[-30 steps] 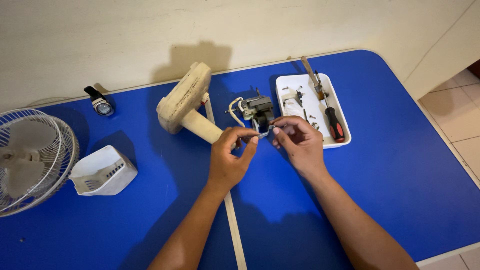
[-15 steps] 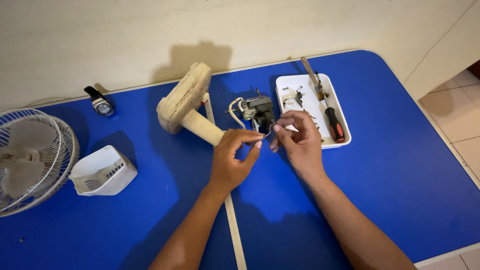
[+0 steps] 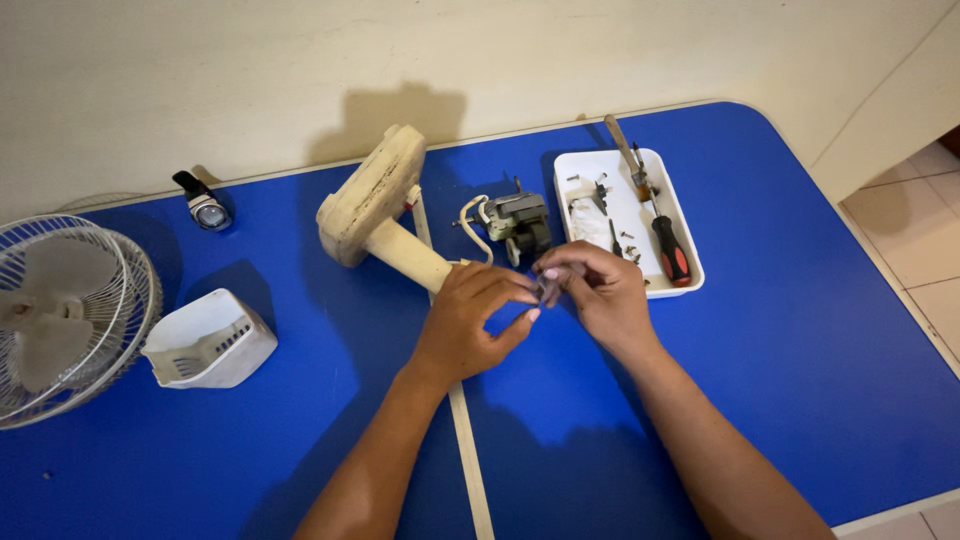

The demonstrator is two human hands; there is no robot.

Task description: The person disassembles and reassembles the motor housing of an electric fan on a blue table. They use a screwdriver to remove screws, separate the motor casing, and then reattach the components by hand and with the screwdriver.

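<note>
At the far left edge of the blue surface (image 3: 800, 330) lies a fan cage with its pale blades (image 3: 60, 315), and just right of it sits a white plastic housing (image 3: 208, 340). Behind these, near the wall, rests a small dark wristwatch (image 3: 203, 207). Further right, a cream fan stand with its round base (image 3: 375, 205) lies tipped on its side, its neck pointing toward the hands. A pale flat strip (image 3: 468, 450) runs from near the stand down the surface, passing under the left forearm. The left hand (image 3: 465, 325) has its fingers curled inward, the fingertips meeting those of the right hand (image 3: 600, 295); between them is a tiny part (image 3: 545, 287), too small to identify, and both grips appear pinched closed on it just above the surface. Directly behind the hands sits a small grey fan motor (image 3: 520, 225) with a cream wire looping off its left side. To the right is a white tray (image 3: 690, 275) holding scattered screws, a red-and-black-handled screwdriver (image 3: 668, 245) and another long tool.
</note>
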